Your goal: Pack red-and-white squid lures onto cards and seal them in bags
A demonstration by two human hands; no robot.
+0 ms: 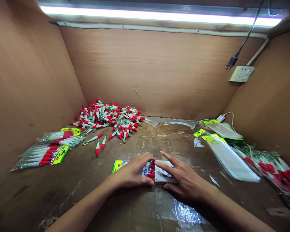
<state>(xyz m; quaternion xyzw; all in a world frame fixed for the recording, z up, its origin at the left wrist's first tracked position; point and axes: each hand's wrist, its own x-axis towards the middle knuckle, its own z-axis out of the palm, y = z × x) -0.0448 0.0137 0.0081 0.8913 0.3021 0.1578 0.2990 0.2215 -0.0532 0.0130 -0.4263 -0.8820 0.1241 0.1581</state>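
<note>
- Now our left hand [137,169] arches over a yellow-headed packet [117,166], near centre on the tabletop [128,206].
- Our right hand [183,175] spreads over the white, blue-marked piece [160,177] just right of the red lure ends [151,170]; we cannot tell whether either grip is closed.
- We see piled lures [111,117] far left, filled packets [42,156] left, flat bags [234,161] right.
</note>
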